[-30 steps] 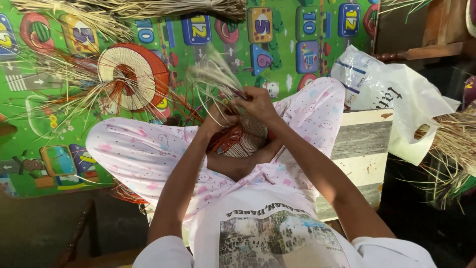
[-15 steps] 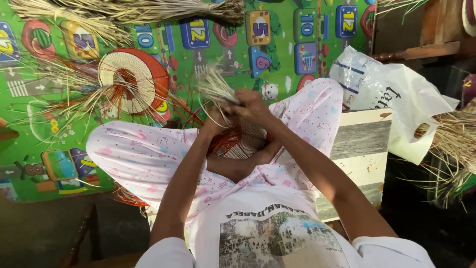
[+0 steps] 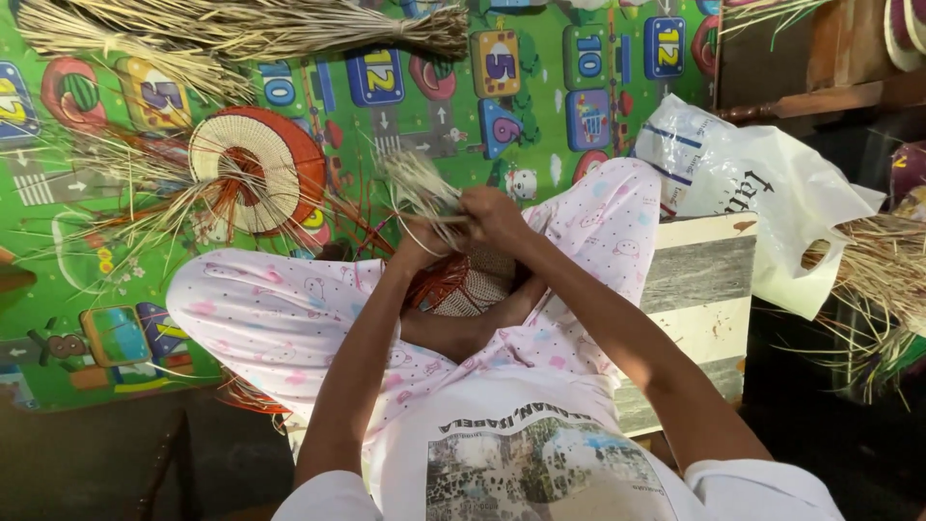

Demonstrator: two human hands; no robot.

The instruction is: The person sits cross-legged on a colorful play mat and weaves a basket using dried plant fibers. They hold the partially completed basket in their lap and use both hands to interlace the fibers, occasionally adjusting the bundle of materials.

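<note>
Fingers of both my hands meet at the centre of the frame, closed around a small bunch of pale straw strands [image 3: 420,193] that fans up and to the left. My left hand [image 3: 420,241] is curled shut low on the bunch, pinching the strands where they gather; my right hand [image 3: 492,212] is closed over them from the right, knuckles up, so I cannot tell exactly which strands each fingertip holds. Just below my hands, resting in my lap between my crossed legs in pink patterned trousers, sits a partly woven piece [image 3: 463,285] with a pale mesh middle and reddish-orange edging, and the strands appear to run down into it. I judge that I am mid-weave, sorting or tightening loose strands; the next move seems to call for keeping the bunch taut with one hand while the other picks out a single strand. Left of my hands, on the bright green play mat [image 3: 405,106] printed with coloured tiles, lies a round woven disc [image 3: 253,169], cream and red, with loose fibres spraying out around it. Along the upper left edge lie long bundles of dried straw [image 3: 270,29]. To the right, a white plastic bag [image 3: 762,203] slumps on a striped wooden box [image 3: 694,289]; its mouth is turned away, so what it holds is hidden. More straw [image 3: 868,280] spills at the far right edge.
</note>
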